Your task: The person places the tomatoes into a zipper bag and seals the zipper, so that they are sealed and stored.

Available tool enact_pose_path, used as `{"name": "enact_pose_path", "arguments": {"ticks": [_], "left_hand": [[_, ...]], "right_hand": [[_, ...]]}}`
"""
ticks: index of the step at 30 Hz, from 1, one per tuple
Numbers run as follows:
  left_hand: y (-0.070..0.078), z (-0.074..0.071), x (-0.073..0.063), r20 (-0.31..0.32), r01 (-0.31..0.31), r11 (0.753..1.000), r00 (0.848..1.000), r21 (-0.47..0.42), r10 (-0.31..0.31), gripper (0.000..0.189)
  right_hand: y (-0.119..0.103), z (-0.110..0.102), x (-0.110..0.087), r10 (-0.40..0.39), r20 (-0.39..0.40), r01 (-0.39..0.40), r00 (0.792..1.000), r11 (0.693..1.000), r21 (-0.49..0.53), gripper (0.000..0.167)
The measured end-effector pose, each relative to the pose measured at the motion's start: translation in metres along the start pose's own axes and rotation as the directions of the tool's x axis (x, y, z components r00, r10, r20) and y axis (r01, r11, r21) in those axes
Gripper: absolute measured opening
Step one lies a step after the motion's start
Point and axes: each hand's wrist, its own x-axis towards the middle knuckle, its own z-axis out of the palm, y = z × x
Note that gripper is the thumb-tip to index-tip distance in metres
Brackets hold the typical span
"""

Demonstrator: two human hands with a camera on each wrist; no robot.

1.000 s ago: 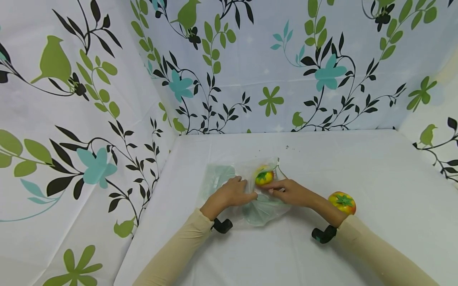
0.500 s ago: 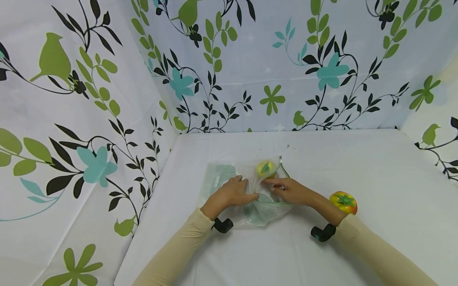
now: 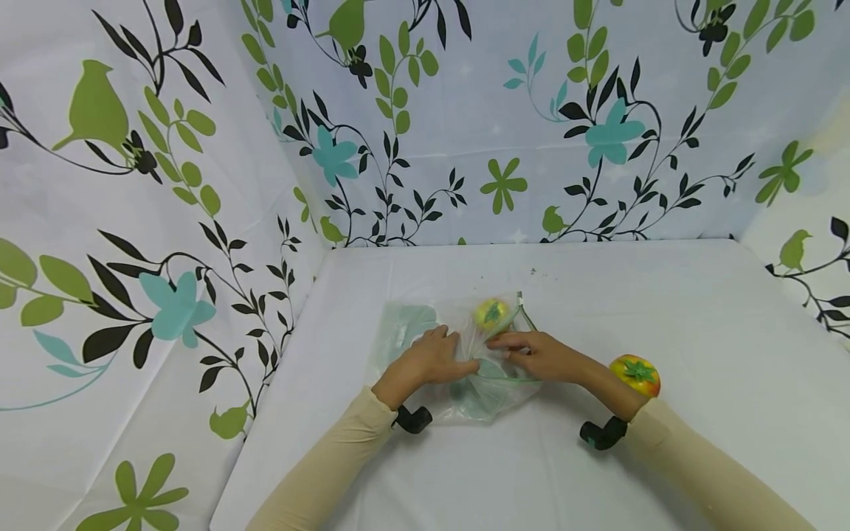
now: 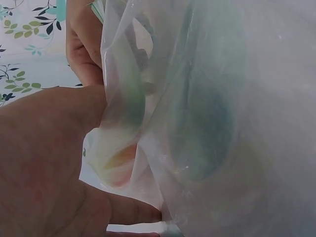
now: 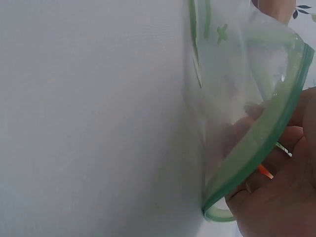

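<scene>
A clear zip bag with a green-edged mouth lies on the white table. Inside its upper part is a yellow toy tomato with green leaves, seen through the plastic. My left hand holds the bag by its middle, thumb toward the mouth. Reaching in at the mouth, my right hand has bent fingers at the upper lip, just below the tomato. The green zip strip crosses in front of those fingers in the right wrist view. In the left wrist view, cloudy plastic partly veils the right hand.
A second toy tomato, yellow and red with a green top, sits on the table beside my right forearm. A patterned cloth with leaves and birds hangs behind and at the left.
The tomato has passed behind the bag's plastic and slightly up. The bag's upper lip now lies over its lower side, at my right fingertips. My left hand stays in place.
</scene>
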Motion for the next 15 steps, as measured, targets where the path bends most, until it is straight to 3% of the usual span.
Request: {"name": "enact_pose_path", "arguments": {"ticks": [3, 7, 15], "left_hand": [[0.001, 0.000, 0.000, -0.001, 0.003, 1.000, 1.000, -0.005, -0.003, 0.086], [0.000, 0.001, 0.000, 0.000, 0.003, 1.000, 1.000, -0.006, -0.003, 0.086], [-0.002, 0.004, 0.002, 0.007, 0.001, 1.000, 1.000, -0.005, -0.001, 0.088]], "right_hand": [[-0.002, -0.005, -0.005, -0.012, -0.020, 0.012, 1.000, 1.000, -0.029, 0.037], [-0.003, -0.021, -0.016, 0.029, -0.067, -0.033, 0.997, 0.998, -0.062, 0.033], [-0.014, -0.072, -0.063, 0.138, -0.172, -0.162, 0.975, 0.978, -0.132, 0.052]]}}
